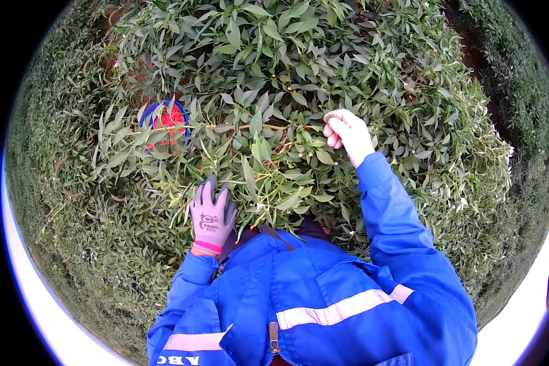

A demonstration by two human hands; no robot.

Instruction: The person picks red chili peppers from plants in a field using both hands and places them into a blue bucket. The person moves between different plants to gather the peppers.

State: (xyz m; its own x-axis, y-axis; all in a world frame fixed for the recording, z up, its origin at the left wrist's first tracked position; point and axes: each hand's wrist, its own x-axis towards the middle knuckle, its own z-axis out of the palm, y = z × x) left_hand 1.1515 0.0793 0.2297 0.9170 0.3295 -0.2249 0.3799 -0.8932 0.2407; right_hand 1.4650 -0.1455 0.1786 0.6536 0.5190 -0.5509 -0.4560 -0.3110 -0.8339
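Observation:
My left hand [212,215], in a lilac-grey glove with dark fingertips and a pink cuff, rests at the near edge of the chilli pepper plants [262,158]. Its fingers are stretched out and apart, touching leaves, with nothing seen in them. To the right and farther away, my right hand [349,133] wears a white glove. Its fingers curl together over the foliage, showing pinkish-red at the tips; whether that is fingers or chillies I cannot tell. A long leafy branch lies between my hands. Beyond my left hand, a blue container [143,116] holds red chillies [172,117], partly covered by leaves.
Dense green plants surround me on all sides, with a few red chillies and small white flowers among the leaves. A dark furrow [470,49] runs along the far right, with another row of plants [524,79] past it. Stems and leaves press against my blue jacket.

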